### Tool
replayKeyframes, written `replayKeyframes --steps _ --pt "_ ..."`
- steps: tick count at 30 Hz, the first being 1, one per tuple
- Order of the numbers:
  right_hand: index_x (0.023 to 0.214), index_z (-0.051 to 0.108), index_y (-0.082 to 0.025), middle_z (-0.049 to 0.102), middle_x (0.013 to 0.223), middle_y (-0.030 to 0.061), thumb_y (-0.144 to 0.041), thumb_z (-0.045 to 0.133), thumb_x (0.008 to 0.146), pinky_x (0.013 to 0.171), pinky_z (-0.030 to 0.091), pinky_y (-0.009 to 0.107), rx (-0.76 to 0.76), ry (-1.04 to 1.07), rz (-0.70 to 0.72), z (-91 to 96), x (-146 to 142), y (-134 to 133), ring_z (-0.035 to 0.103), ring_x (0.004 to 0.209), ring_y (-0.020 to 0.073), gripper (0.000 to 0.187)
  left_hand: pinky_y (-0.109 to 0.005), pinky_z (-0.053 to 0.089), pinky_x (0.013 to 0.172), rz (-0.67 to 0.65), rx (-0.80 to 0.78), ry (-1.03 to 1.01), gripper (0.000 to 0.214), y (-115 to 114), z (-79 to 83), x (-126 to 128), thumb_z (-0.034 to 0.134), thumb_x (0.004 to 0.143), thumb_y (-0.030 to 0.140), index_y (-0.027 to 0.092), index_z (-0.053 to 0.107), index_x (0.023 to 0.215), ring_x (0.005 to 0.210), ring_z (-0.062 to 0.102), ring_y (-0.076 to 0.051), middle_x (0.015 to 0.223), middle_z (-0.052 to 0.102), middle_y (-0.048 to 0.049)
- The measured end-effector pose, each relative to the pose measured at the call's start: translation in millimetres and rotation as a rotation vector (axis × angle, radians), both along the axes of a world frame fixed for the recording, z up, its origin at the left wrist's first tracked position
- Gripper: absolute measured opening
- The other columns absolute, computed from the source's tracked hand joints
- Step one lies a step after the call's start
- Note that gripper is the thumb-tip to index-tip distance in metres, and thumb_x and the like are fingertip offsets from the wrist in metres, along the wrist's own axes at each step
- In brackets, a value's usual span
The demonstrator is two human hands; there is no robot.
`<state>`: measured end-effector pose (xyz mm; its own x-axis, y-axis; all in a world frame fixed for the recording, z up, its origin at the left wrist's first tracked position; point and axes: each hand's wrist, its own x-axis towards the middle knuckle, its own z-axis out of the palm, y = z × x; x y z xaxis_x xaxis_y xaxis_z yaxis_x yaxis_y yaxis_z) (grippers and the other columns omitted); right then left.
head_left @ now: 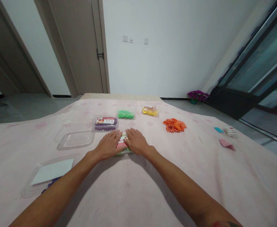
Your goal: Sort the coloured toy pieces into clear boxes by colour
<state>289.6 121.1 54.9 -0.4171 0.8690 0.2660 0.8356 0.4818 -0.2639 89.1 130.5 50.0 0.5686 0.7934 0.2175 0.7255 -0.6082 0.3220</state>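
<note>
- box (122, 146) mostly hidden under the left hand (108, 145) and right hand (136, 142); contents cannot be told.
- forearms (58, 195) cut off by the bottom edge.
- left of the hands, a card (53, 170) in a tray (29, 189) hides most of something blue (49, 183).
- beyond the fingers, the purple tub (105, 126) has a label (106, 120) too small to read.

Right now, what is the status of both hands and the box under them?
Left hand and right hand flat on small clear plastic box with pink label. Purple-filled clear box close beyond the left hand.

The pink bed (152, 189) is bearing a purple box (105, 123), green box (126, 114), yellow box (150, 110) and orange pile (174, 125) toward its far edge, a small box (121, 145) mid-bed.
</note>
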Motion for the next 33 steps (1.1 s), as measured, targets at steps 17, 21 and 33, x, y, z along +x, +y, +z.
replayKeyframes --steps 17,21,33 --pt "0.134 0.056 -0.016 0.057 0.141 0.0128 -0.030 0.038 0.100 0.118 0.029 0.043 -0.076 0.238 -0.003 -12.0 3.5 6.0 0.043 0.137 0.0227 0.040 -0.046 0.021 0.121 0.048 -0.019 -0.195 0.057 2.8 -15.1 -3.9 0.045 0.092 0.042 0.016 0.053 0.142 0.146 0.035 -0.027 0.154 0.046 -0.0135" --pt "0.136 0.056 -0.019 0.054 0.145 0.0101 -0.023 0.042 0.094 0.119 0.029 0.044 -0.093 0.461 -0.052 -23.5 9.1 13.5 0.044 0.138 0.0198 0.044 -0.046 0.019 0.123 0.157 -0.093 -0.490 0.056 4.1 -18.3 -2.7 0.049 0.087 0.032 0.015 0.054 0.140 0.148 0.032 -0.026 0.155 0.044 -0.0118" --pt "0.102 0.073 -0.013 0.076 0.089 0.0085 -0.045 0.040 0.096 0.080 0.054 0.035 -0.433 0.940 -0.367 -32.0 13.1 32.1 0.069 0.087 0.0227 0.047 -0.038 0.056 0.078 0.624 -0.578 -1.156 0.037 7.3 -22.9 9.8 0.064 0.075 0.044 0.013 0.068 0.095 0.085 0.073 -0.026 0.086 0.076 -0.0109"
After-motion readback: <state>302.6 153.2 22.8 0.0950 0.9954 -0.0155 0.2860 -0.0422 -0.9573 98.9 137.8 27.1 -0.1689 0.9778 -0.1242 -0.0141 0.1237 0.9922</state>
